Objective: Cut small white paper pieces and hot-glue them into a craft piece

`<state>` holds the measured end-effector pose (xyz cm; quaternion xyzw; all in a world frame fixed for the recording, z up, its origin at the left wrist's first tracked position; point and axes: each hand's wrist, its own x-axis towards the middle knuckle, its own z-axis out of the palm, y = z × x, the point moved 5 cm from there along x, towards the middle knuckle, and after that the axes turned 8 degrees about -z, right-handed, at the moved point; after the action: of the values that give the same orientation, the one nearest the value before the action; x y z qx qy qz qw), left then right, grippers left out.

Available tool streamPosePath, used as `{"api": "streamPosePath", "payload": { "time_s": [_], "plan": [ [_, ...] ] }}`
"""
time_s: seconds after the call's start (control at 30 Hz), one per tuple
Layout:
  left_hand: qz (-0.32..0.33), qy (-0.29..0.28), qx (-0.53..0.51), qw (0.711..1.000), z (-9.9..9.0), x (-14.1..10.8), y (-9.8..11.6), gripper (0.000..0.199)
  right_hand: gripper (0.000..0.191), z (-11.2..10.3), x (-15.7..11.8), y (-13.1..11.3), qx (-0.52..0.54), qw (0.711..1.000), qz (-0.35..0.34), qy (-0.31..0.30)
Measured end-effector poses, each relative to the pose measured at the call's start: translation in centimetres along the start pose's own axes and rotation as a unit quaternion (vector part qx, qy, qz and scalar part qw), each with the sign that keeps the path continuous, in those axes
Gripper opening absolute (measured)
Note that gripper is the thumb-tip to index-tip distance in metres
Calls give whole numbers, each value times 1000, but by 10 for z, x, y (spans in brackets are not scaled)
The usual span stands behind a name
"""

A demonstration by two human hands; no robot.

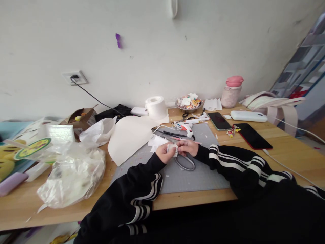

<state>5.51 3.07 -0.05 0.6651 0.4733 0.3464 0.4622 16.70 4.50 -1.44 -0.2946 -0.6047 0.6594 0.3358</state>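
Note:
Between the fingertips of both hands is a small white piece with a bumpy edge (173,147); its exact kind is too small to make out. My left hand (164,153) pinches it from the left, thumb on top. From the right, the closed fingers of my right hand (189,147) meet its edge. Just below my right hand lies a grey oval loop (188,168), its upper end hidden by the fingers. Under both hands spreads a grey cutting mat (195,181). Scraps of white paper (155,142) and a white-and-orange glue gun (187,128) lie beyond them.
Left of the mat are a large white sheet (129,137) and a clear plastic bag (73,179). Behind stand a white roll (154,106), a bowl of small pieces (189,104) and a pink bottle (231,93). Two phones, one dark (218,121), one red-edged (251,135), lie right.

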Motion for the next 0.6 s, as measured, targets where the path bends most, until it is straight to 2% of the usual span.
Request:
{"api": "streamPosePath", "payload": {
  "time_s": [0.23, 0.6],
  "plan": [
    [19, -14, -17, 1000, 0, -1, -1, 48, 17, -1, 1, 1, -1, 1000, -11, 6],
    [-29, -10, -94, 995, 2, 2, -12, 51, 30, -2, -1, 0, -11, 1000, -21, 20]
  ]
}}
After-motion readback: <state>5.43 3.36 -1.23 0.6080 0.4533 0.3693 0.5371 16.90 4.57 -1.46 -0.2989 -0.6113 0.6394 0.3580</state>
